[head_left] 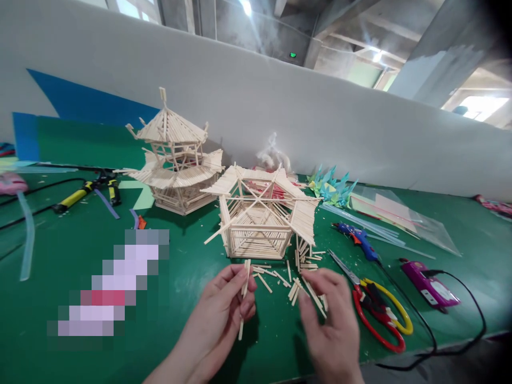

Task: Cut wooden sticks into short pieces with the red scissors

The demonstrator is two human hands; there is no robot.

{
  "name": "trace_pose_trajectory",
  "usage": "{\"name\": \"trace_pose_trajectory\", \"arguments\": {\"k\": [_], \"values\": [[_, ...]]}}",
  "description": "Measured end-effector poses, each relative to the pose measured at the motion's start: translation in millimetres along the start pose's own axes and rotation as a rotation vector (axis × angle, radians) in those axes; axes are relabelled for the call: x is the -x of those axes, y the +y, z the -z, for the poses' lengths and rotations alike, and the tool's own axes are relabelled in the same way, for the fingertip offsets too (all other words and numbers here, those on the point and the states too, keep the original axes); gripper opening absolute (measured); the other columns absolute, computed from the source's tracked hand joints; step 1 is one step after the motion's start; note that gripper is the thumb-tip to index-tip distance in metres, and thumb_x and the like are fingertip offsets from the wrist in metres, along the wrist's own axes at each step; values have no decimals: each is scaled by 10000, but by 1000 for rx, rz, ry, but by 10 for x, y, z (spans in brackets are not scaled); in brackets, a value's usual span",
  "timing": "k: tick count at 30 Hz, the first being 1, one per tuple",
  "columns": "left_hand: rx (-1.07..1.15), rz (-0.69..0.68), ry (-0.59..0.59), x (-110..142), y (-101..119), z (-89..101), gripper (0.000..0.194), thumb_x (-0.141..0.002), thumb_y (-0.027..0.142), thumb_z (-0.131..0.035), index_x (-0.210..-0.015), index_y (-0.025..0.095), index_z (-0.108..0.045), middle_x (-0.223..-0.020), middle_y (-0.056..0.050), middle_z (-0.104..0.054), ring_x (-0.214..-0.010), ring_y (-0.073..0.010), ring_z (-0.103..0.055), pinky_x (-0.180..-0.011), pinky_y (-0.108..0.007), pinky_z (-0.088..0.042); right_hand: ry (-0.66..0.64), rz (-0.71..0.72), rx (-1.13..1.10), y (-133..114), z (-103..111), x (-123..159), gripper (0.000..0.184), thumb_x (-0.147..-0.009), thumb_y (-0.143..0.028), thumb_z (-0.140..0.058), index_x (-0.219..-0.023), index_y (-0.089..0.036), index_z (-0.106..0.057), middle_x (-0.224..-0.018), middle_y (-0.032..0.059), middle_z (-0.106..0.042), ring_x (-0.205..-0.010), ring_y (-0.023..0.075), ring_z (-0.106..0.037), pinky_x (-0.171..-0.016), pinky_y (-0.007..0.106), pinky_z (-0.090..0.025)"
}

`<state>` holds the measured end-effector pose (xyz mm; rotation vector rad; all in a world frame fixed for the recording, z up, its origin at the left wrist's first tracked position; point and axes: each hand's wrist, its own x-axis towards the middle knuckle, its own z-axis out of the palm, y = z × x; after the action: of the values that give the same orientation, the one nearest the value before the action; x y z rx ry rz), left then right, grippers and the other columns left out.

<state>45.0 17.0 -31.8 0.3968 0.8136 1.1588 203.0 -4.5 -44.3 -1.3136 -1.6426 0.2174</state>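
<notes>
My left hand (pixel 230 298) is closed around a few thin wooden sticks (pixel 245 274), which poke out above and below its fingers. To the right, my right hand (pixel 330 317) hovers over a scatter of short cut sticks (pixel 295 290), thumb and fingers apart. Just beyond both hands stands a many-sided pavilion model (pixel 260 242) built of sticks, with a flared eave and an open top crossed by thin bars. Behind it on the left rises a taller stick pagoda (pixel 176 170) with two roof tiers.
Scissors (pixel 378 309) with red and yellow handles lie right of my right hand. Beyond are a blue glue gun (pixel 360 240), clear glue sticks (pixel 372 226) and a purple device (pixel 430 285) with a cable. Yellow-handled pliers (pixel 86 192) and a blurred patch (pixel 108 288) are left.
</notes>
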Motion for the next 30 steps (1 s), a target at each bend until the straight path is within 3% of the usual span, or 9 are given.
{"name": "trace_pose_trajectory", "arguments": {"k": [4,6,11,15,18,20,22,24,30], "values": [[40,-62,36,7,0,-19,81,-783,197,-526,-709,165,-515,-609,45,-527,-423,-22,-392,-438,-172,-323,-441,-115,-348,-139,-299,187,194,-756,-268,-505,-939,-209,-528,-821,34,-508,-653,144,-495,-563,244,-416],[70,-83,45,3,-15,-26,88,-789,203,-515,-708,167,-514,-611,46,-516,-432,-23,-392,-439,-167,-325,-545,-163,-425,-189,-410,231,162,-784,-313,-461,-815,-181,-549,-714,20,-515,-584,126,-475,-523,225,-388],[134,-156,95,20,55,-78,122,-786,160,-506,-664,160,-506,-593,47,-488,-416,-19,-353,-416,-151,-306,-543,-211,-477,-234,-478,297,370,-838,-354,-351,-562,-162,-504,-539,-10,-462,-511,94,-432,-490,195,-325],[88,-254,160,77,179,-91,83,-770,145,-527,-688,161,-526,-586,41,-501,-413,-23,-349,-413,-147,-304,-560,-324,-431,-6,-318,306,406,-857,-409,-302,-561,-176,-455,-507,-36,-396,-452,85,-394,-441,196,-296],[40,-202,137,117,139,-62,68,-760,185,-555,-697,166,-540,-574,38,-516,-413,-32,-369,-409,-157,-301,-283,-451,-274,256,-151,229,327,-867,-392,-307,-657,-190,-456,-554,-36,-402,-505,108,-412,-483,212,-334],[3,-135,107,126,40,-44,72,-749,209,-575,-700,165,-549,-563,39,-525,-397,-27,-373,-400,-156,-284,-35,-474,-151,355,-75,157,211,-817,-382,-438,-894,-191,-480,-738,7,-479,-654,140,-466,-591,243,-382],[-33,-85,87,119,-77,-41,75,-739,230,-588,-711,167,-558,-552,42,-531,-377,-23,-376,-397,-158,-281,52,-465,-133,346,-50,94,417,-768,-359,-525,-1133,-211,-385,-930,47,-482,-801,174,-482,-705,287,-397],[-62,-61,66,100,-176,-49,79,-730,239,-597,-726,166,-566,-549,40,-539,-364,-23,-381,-393,-159,-281,-53,-434,-240,248,-77,48,432,-782,-332,-511,-1177,-229,-372,-960,49,-494,-836,178,-496,-740,298,-403],[-108,-47,9,43,-272,-67,92,-726,231,-596,-733,142,-577,-566,30,-541,-377,-21,-376,-383,-146,-263,-412,-365,-547,-57,-273,-56,152,-812,-284,-489,-927,-208,-554,-681,-9,-555,-642,130,-538,-606,241,-420]]}}
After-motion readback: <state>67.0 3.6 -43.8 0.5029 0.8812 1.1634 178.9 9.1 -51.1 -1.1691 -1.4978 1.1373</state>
